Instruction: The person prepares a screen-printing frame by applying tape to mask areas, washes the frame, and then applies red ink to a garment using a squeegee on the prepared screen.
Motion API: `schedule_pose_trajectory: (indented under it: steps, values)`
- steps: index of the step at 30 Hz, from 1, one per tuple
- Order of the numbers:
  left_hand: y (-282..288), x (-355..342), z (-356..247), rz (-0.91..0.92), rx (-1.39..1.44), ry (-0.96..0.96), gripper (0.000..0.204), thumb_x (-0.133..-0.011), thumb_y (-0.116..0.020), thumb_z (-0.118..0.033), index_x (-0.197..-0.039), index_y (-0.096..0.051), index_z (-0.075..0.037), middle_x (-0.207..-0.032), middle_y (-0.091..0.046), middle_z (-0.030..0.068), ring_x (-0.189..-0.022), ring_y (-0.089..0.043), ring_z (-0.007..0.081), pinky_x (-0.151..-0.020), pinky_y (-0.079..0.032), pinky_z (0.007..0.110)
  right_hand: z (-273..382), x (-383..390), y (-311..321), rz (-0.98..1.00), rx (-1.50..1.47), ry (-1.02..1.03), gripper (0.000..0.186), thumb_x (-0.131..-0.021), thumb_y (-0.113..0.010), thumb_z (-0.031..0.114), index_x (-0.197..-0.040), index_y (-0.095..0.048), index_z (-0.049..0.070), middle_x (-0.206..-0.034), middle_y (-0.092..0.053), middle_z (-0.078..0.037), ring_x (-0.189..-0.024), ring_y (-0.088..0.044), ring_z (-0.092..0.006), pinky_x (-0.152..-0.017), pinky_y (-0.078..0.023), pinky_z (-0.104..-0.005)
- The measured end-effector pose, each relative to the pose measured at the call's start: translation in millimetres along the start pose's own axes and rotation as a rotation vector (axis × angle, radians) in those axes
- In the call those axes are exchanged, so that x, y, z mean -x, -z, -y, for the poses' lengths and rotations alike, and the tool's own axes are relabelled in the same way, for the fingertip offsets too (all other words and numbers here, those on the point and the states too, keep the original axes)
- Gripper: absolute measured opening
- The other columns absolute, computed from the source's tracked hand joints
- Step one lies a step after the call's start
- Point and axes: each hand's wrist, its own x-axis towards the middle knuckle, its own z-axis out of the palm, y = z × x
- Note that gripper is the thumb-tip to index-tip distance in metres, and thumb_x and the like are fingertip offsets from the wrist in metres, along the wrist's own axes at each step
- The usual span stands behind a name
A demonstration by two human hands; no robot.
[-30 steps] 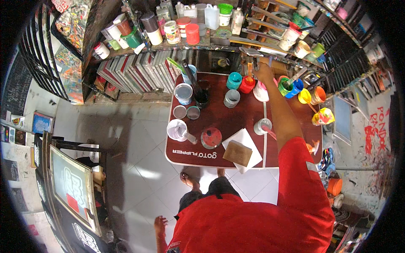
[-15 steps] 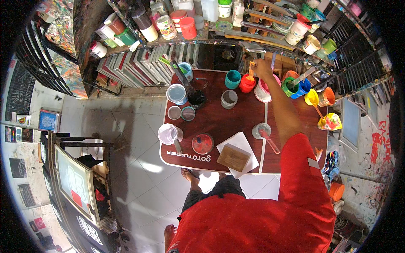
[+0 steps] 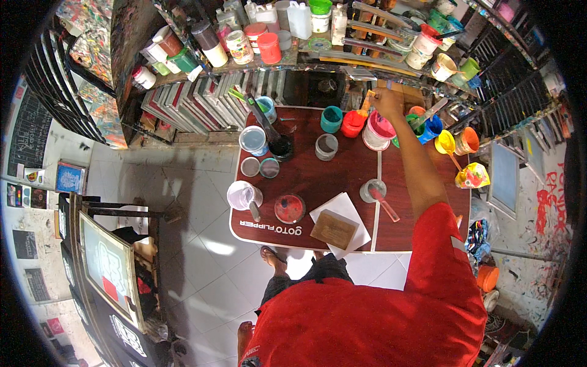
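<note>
My right arm reaches across the table to its far side. There my right hand [image 3: 387, 103] is closed on an orange spatula [image 3: 366, 104], whose lower end is in a pot of orange-red paint [image 3: 353, 125]. Left of that pot stands a teal paint pot [image 3: 331, 118]. A white bucket of pink paint [image 3: 378, 132] is just below my right hand. What looks like my left hand [image 3: 245, 332] hangs low beside my body, holding nothing I can make out. Its fingers are mostly hidden.
The dark red table [image 3: 293, 177] also bears a white tub [image 3: 244, 196], a brown block [image 3: 334, 229] on white sheets, and a clear cup with a red-handled tool [image 3: 384, 202]. Yellow [image 3: 444, 143] and blue [image 3: 431, 128] pots stand at right. A shelf of containers [image 3: 269, 49] lies beyond.
The orange spatula leans more to the right, its lower end still in the orange-red pot. My right hand has shifted slightly right relative to the pot. The whole view has moved a little.
</note>
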Motion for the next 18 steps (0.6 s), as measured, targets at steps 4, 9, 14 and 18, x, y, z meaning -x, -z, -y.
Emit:
schedule_pose_trajectory:
  steps: [4,9,14,18]
  values:
    - [0.7,-4.7,-1.7,0.01,-0.018,-0.018,0.032,-0.092,-0.049,-0.03,-0.103,-0.052,-0.001,-0.085,-0.063,0.0116,-0.072,-0.063,0.0197,-0.057,-0.051,0.033,-9.1,5.6,7.1,-0.019,-0.145,-0.099,0.02,-0.078,-0.067,0.023,-0.079,-0.063,0.003,-0.06,-0.058,-0.011,-0.051,-0.053,-0.0198,-0.051,-0.041,-0.0341]
    - [-4.2,-14.4,-15.1,0.024,-0.044,-0.051,0.031,-0.091,-0.049,-0.029,-0.102,-0.053,-0.001,-0.084,-0.063,0.0116,-0.073,-0.063,0.0204,-0.058,-0.052,0.034,-26.5,12.1,16.2,-0.115,-0.209,-0.135,0.021,-0.079,-0.065,0.023,-0.08,-0.062,0.002,-0.063,-0.058,-0.014,-0.057,-0.055,-0.0262,-0.056,-0.043,-0.0383]
    - [-8.2,-18.5,-24.4,0.04,-0.066,-0.09,0.03,-0.091,-0.049,-0.029,-0.1,-0.054,0.0,-0.084,-0.063,0.0117,-0.073,-0.063,0.021,-0.059,-0.052,0.035,-39.0,18.8,13.7,-0.207,-0.304,-0.106,0.02,-0.079,-0.064,0.022,-0.082,-0.063,0.003,-0.061,-0.057,-0.015,-0.055,-0.056,-0.0253,-0.056,-0.044,-0.0369]
    - [-12.2,-18.2,-26.8,0.021,-0.091,-0.106,0.029,-0.091,-0.049,-0.028,-0.098,-0.054,-0.001,-0.084,-0.063,0.0116,-0.072,-0.063,0.0211,-0.058,-0.052,0.034,-42.7,38.1,1.5,-0.369,-0.448,-0.199,0.022,-0.08,-0.064,0.024,-0.08,-0.064,0.002,-0.058,-0.057,-0.011,-0.051,-0.053,-0.0193,-0.053,-0.042,-0.0337]
